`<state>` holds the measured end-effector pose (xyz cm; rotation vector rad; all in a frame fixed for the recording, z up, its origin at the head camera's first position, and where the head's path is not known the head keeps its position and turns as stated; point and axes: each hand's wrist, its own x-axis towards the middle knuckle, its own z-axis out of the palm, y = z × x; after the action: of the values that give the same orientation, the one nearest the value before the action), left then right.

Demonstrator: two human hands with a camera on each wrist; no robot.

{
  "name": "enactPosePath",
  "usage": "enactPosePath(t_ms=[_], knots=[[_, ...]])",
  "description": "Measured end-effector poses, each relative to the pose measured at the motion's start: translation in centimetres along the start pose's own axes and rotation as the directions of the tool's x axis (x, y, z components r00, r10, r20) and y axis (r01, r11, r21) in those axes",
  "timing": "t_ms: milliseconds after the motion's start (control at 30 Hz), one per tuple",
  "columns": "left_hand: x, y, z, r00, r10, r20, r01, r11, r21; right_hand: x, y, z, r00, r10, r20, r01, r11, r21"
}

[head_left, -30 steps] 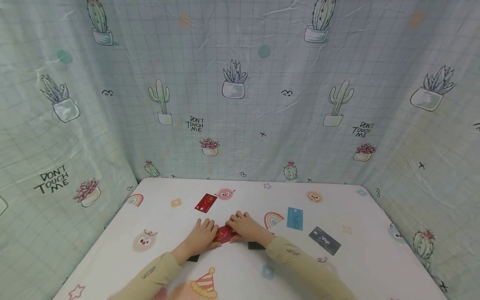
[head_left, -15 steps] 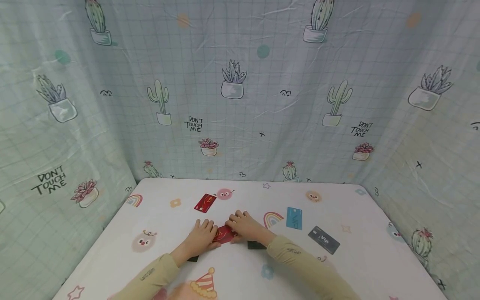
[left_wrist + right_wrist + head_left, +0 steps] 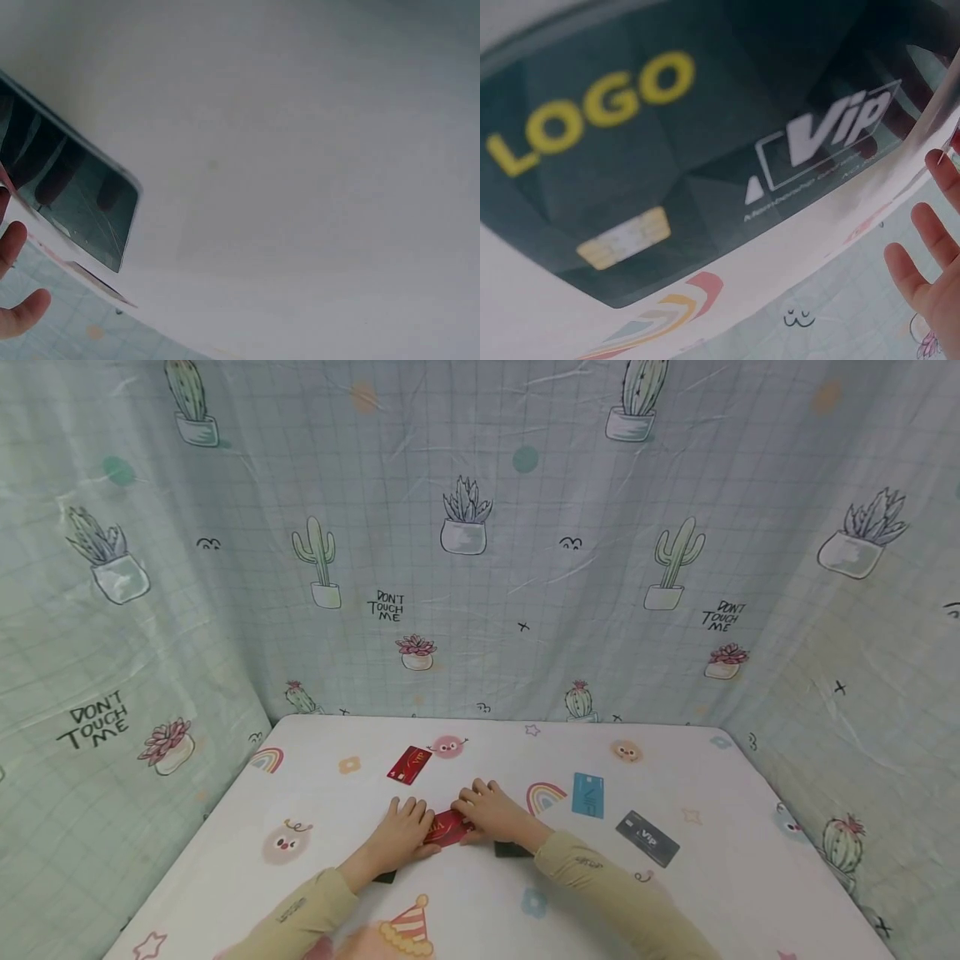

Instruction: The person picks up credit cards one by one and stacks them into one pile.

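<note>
In the head view, a red card point(image 3: 447, 828) lies between my two hands near the middle of the table. My left hand point(image 3: 399, 837) grips its left end, fingers over the far side and thumb at the near side. The right end is held by my right hand point(image 3: 491, 814) in the same way. Both hands cover parts of the card. A dark card point(image 3: 386, 877) shows partly under the left wrist; its glossy face point(image 3: 86, 206) fills a corner of the left wrist view. Beneath the right wrist lies another dark card point(image 3: 513, 850), printed "LOGO" and "Vip" in the right wrist view.
A second red card point(image 3: 410, 765) lies farther back. To the right are a blue VIP card point(image 3: 588, 796) and a dark grey VIP card point(image 3: 648, 838). The white table point(image 3: 585, 902) bears printed cartoons, and a cactus-patterned curtain point(image 3: 495, 593) encloses its back and sides.
</note>
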<state>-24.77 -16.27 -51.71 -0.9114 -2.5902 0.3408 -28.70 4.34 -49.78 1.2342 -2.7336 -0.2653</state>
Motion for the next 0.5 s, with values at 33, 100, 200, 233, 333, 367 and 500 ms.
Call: enactPosePath(t_ms=[33, 100, 200, 233, 333, 367, 500], knots=[[0.01, -0.01, -0.03, 1.000, -0.001, 0.001, 0.001, 1.000, 0.000, 0.01, 0.01, 0.01, 1.000, 0.002, -0.001, -0.002, 1.000, -0.004], [0.02, -0.03, -0.03, 1.000, 0.000, -0.001, 0.000, 1.000, 0.001, 0.01, 0.02, 0.00, 1.000, 0.005, -0.001, -0.005, 1.000, -0.013], [0.01, -0.06, 0.05, 1.000, 0.005, -0.021, -0.005, 1.000, 0.006, -0.02, 0.00, -0.06, 1.000, 0.009, -0.009, -0.009, 1.000, -0.021], [-0.01, -0.07, 0.11, 0.999, 0.008, -0.032, -0.008, 1.000, 0.009, -0.03, -0.03, -0.06, 1.000, 0.010, -0.014, -0.010, 1.000, -0.024], [-0.08, -0.07, 0.17, 0.999, 0.016, -0.051, -0.016, 1.000, 0.007, -0.05, -0.11, 0.03, 1.000, 0.011, -0.025, -0.012, 0.999, -0.031], [-0.11, -0.06, 0.17, 0.999, 0.018, -0.051, -0.018, 1.000, 0.003, -0.05, -0.13, 0.09, 1.000, 0.010, -0.027, -0.011, 0.999, -0.034], [-0.28, -0.06, 0.09, 0.999, 0.017, -0.045, -0.017, 1.000, -0.013, -0.03, -0.16, 0.33, 0.999, 0.010, -0.036, -0.011, 0.999, -0.044]])
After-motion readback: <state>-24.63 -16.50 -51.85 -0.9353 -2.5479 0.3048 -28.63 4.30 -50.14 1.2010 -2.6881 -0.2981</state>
